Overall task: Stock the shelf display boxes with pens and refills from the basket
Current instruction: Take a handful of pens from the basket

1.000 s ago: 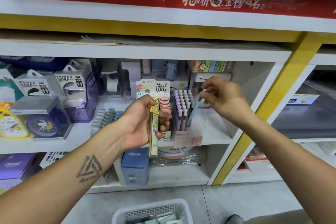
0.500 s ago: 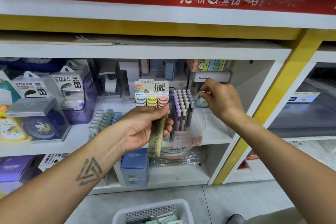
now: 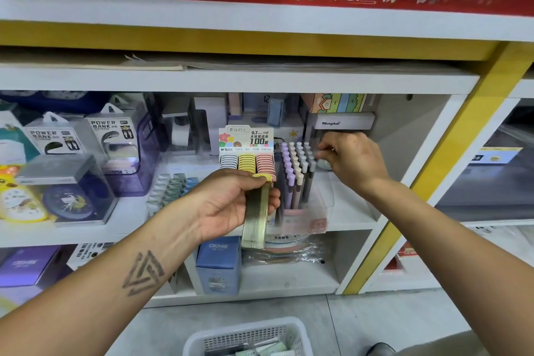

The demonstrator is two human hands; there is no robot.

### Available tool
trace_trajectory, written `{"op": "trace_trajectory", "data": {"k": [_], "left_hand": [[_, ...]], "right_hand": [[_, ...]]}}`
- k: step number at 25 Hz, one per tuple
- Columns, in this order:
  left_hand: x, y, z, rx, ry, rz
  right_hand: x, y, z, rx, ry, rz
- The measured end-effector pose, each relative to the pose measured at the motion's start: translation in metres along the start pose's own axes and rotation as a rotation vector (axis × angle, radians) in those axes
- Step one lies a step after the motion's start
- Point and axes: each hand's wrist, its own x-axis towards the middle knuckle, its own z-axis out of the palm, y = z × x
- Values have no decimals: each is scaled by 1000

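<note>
My left hand [image 3: 231, 202] grips a yellow lead refill case [image 3: 257, 214], held upright in front of the shelf. Behind it stands the refill display box [image 3: 247, 150] with rows of grey, yellow and pink cases. To its right a clear pen display box [image 3: 300, 205] holds several pastel pens [image 3: 297, 165]. My right hand [image 3: 352, 159] is at the top right of those pens, its fingertips pinched at the back row; what they hold is hidden. The white basket [image 3: 245, 338] with several packs sits on the floor below.
Power bank packs [image 3: 109, 139] and boxed clocks [image 3: 69, 199] fill the left of the shelf. A blue CRUHRE box [image 3: 218, 263] stands on the lower shelf. A yellow post [image 3: 439, 167] bounds the bay on the right. A shoe tip [image 3: 381, 350] shows at the bottom.
My right hand has lowered the blue pen into the back right of the pen box. My left hand has tilted the yellow case slightly and kept it in place.
</note>
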Motion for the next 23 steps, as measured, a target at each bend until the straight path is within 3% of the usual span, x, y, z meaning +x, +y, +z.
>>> {"op": "trace_trajectory", "data": {"k": [5, 7, 10, 14, 18, 21, 23], "left_hand": [[-3, 1, -3, -31, 14, 9], [-4, 1, -5, -6, 17, 32], [-5, 1, -8, 75, 27, 91], [-9, 2, -10, 57, -34, 128], [-19, 10, -20, -66, -171, 60], [-24, 15, -28, -121, -168, 52], [-19, 14, -35, 46, 56, 173]], "right_hand": [[1, -2, 11, -68, -109, -21], [4, -9, 8, -40, -62, -29], [3, -38, 0, 304, -41, -50], [-4, -75, 0, 747, -348, 68], [-4, -89, -5, 1136, -526, 23], [-3, -100, -7, 1231, -466, 8], [2, -103, -6, 1125, -339, 41]]}}
